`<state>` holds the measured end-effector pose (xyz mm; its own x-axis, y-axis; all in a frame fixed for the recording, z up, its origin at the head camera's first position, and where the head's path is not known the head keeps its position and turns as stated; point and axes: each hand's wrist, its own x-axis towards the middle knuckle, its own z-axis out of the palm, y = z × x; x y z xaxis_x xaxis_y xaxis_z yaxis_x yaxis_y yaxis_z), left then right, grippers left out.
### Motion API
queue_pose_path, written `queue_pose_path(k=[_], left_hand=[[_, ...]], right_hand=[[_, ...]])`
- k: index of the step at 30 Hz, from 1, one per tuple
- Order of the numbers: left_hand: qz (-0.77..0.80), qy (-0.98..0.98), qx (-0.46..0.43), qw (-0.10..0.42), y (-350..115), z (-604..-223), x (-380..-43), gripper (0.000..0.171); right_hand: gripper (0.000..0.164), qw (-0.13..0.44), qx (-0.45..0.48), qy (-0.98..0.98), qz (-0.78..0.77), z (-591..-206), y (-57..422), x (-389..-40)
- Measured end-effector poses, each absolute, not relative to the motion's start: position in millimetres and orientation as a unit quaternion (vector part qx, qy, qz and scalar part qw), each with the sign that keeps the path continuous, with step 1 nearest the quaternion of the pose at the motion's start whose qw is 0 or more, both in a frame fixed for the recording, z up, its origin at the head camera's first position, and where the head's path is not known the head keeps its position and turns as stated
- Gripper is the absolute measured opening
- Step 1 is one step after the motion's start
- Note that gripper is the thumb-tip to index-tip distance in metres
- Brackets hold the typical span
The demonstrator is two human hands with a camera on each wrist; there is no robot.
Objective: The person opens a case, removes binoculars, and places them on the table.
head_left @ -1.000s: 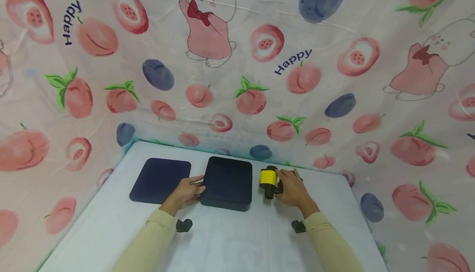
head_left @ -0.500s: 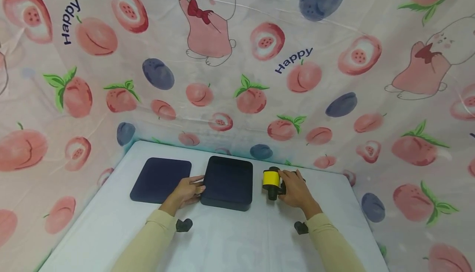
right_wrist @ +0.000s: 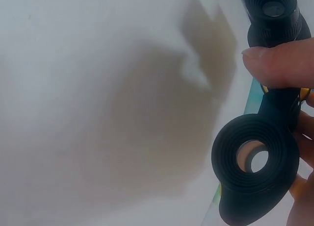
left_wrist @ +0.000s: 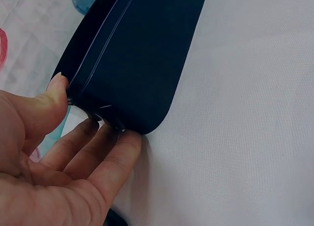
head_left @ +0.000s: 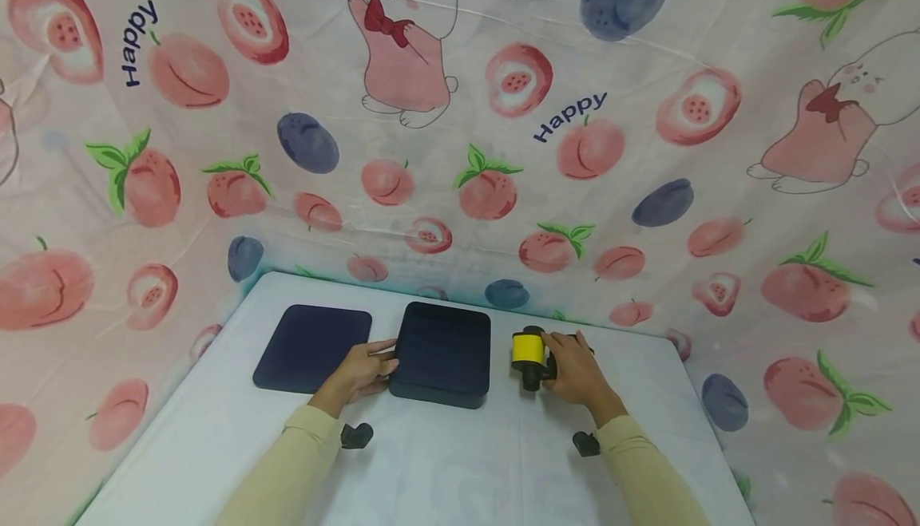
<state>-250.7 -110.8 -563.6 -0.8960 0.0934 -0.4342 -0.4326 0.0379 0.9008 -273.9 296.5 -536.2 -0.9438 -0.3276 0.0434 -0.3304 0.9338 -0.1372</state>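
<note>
A dark, square, shallow box (head_left: 442, 358) stands on the white table in the head view. At its left side my left hand (head_left: 362, 373) holds on, with the thumb (left_wrist: 60, 86) at the rim and the fingers against the outer wall in the left wrist view. My right hand (head_left: 575, 370) grips a small pair of black and yellow binoculars (head_left: 528, 348) to the right of the box. In the right wrist view the black eyepieces (right_wrist: 252, 152) face the camera, with the thumb across the part between them. The hand covers much of the right barrel in the head view.
A flat dark square panel (head_left: 305, 346) lies left of the box, partly behind the left hand. A fruit-and-rabbit print cloth (head_left: 431, 191) rises behind and beside the white table (head_left: 460, 478). Small black wrist devices (head_left: 355, 436) show by both sleeves.
My right hand has moved the binoculars slightly to the right, away from the box, and a little toward me. The left hand and the box have stayed in place.
</note>
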Motion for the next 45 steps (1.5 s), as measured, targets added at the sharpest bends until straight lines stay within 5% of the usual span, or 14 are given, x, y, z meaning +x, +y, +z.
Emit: queue_pose_path(k=[45], left_hand=[[0.678,0.704,-0.104,0.186,-115.6,-564.9,-246.8,0.062]], right_hand=[[0.089,-0.006,0.157,-0.984,0.079,-560.3,293.1,-275.7]])
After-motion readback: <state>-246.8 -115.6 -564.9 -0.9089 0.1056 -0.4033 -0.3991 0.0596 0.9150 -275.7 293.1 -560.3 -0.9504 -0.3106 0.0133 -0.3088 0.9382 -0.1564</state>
